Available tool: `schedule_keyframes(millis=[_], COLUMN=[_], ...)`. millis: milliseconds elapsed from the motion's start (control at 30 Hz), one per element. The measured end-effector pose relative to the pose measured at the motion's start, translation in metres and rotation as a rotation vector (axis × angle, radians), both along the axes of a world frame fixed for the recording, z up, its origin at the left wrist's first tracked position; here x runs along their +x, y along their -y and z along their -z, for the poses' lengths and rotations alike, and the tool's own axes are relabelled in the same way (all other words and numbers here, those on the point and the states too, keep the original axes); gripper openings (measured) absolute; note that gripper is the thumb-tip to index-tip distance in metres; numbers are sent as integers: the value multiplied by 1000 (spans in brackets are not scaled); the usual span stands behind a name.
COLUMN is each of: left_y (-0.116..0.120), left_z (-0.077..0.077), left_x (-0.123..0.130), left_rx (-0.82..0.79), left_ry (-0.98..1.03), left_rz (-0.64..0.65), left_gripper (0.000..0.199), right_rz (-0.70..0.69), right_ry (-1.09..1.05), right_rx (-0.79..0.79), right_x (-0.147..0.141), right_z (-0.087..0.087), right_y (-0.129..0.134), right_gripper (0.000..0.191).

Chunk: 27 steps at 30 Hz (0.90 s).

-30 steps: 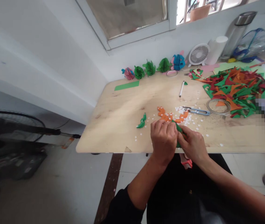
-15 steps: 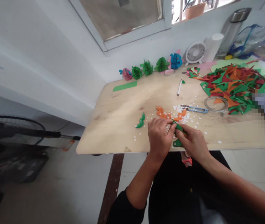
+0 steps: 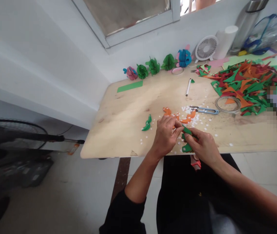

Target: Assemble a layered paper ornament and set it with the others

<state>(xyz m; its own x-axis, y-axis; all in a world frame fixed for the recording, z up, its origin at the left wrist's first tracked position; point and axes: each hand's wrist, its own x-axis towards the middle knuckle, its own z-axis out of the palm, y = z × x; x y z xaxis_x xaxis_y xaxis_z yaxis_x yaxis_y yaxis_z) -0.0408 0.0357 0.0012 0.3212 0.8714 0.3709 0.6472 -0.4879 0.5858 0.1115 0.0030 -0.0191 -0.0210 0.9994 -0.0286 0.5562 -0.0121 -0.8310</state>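
My right hand (image 3: 203, 144) pinches a narrow green paper piece (image 3: 186, 130) near the table's front edge. Just left of that piece, my left hand (image 3: 165, 135) has its thumb and fingers pressed together; whatever is between them is too small to make out. Another green piece (image 3: 187, 148) lies beneath my right hand. Orange curved pieces (image 3: 189, 117) lie behind my hands among small white squares (image 3: 195, 122). A green curved piece (image 3: 147, 123) rests to the left. Snips with blue handles (image 3: 207, 110) lie behind my right hand.
A pile of red, orange and green paper scraps (image 3: 247, 84) covers the right side, beside a tape roll (image 3: 227, 104). A white pen (image 3: 188, 87) and green strip (image 3: 130, 86) lie farther back. Paper figures (image 3: 153, 66) and a small fan (image 3: 206, 48) stand by the wall.
My left hand has drawn slightly left, away from the green piece that my right hand still holds. The view has shifted a little, so the table appears higher.
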Motion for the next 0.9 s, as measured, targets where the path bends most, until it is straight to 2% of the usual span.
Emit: schedule_keyframes(millis=[200,333,400,467,600,733,900], left_y=[-2,0,4,10,16,14,11], left_z=[12,17,16,13,12,14,7], left_x=[0,3,5,7,14,19,17], left_rx=[-86,-165,-148,-21,267,281,257], left_ry=[199,361,396,341,105,34,-56], left_rz=[-40,-155,-227,-260,-243,-284,-244], left_gripper=[9,8,10,8,8,8,6], right_rz=[-5,7,13,4,-21,-18,20], right_ry=[-149,-266,-301,-318,-294,-173,54], right_rx=[-105,-159,-172,-178,-130,-71,54], right_x=[2,2,3,3,3,2,-1], right_z=[1,2,4,7,8,3,2], right_y=[-3,-6,-7,-8,-9,-8,-5], right_gripper=[25,26,26,26,26,28,30])
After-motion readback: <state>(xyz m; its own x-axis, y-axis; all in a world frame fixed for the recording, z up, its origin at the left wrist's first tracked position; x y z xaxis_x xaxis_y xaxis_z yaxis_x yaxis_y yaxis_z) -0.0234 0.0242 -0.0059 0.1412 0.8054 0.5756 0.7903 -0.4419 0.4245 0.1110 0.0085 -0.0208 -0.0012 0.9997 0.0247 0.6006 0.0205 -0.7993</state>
